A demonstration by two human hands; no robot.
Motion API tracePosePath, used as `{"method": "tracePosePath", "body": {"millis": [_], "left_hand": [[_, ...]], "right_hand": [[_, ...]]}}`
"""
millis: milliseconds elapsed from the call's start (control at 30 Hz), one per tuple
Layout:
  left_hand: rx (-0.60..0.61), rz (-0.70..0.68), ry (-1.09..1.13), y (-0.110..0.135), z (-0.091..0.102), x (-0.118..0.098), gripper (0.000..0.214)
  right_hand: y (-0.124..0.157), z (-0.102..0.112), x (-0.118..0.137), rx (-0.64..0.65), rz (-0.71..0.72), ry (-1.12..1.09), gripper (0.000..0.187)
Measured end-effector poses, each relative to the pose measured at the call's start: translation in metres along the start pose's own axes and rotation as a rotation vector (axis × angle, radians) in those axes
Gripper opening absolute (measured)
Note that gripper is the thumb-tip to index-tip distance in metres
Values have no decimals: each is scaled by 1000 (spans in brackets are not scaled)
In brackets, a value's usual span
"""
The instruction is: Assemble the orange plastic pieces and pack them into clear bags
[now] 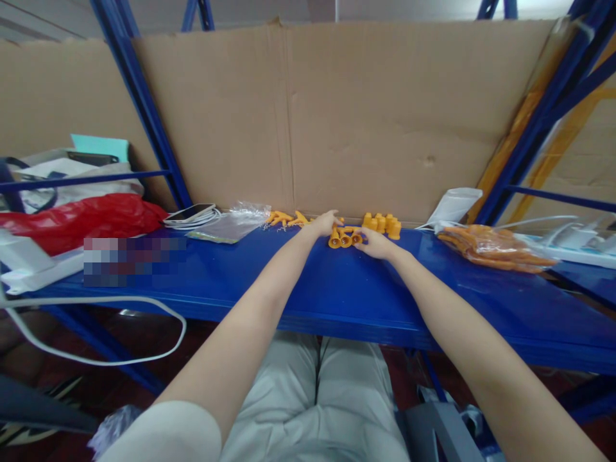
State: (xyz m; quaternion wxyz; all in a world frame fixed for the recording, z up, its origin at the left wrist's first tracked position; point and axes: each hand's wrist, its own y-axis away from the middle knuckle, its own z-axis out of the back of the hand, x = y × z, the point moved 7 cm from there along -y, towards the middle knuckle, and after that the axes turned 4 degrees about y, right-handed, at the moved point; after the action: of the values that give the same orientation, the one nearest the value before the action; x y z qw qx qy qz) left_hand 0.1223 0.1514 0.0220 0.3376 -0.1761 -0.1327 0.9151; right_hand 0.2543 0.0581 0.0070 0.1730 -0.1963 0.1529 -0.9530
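Observation:
Three orange-yellow hollow cone-shaped plastic pieces [345,240] lie side by side on the blue shelf, their round openings facing me. My right hand [376,244] is at the right end of this row, thumb and fingers closed about the rightmost cone. Behind the row's left end is my left hand [326,223], with a finger stretched out and its other fingertips partly hidden near small orange bits. To its left is a loose group of orange branched pieces [279,218]. More orange stubby pieces [382,224] stand grouped just beyond my right hand, by the cardboard.
Cardboard [360,115] walls off the back between blue posts. On the left are a clear plastic bag [231,228], a phone [196,212] on a coiled white cable and a red bag [91,218]. A bag of orange pieces [495,247] and a power strip [572,250] are right.

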Motion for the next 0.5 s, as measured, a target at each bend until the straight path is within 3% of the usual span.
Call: {"method": "tracePosePath", "body": {"millis": [133,267,500], "left_hand": [[-70,77,77,1,12,-4,46],[-109,136,41,8,30,8,55],[268,289,-163,37,18,56,66]], "right_hand": [[2,1,5,-7,-9,2,37],[3,2,7,13,-26,32,41],[3,3,9,34,-1,65,39]]}}
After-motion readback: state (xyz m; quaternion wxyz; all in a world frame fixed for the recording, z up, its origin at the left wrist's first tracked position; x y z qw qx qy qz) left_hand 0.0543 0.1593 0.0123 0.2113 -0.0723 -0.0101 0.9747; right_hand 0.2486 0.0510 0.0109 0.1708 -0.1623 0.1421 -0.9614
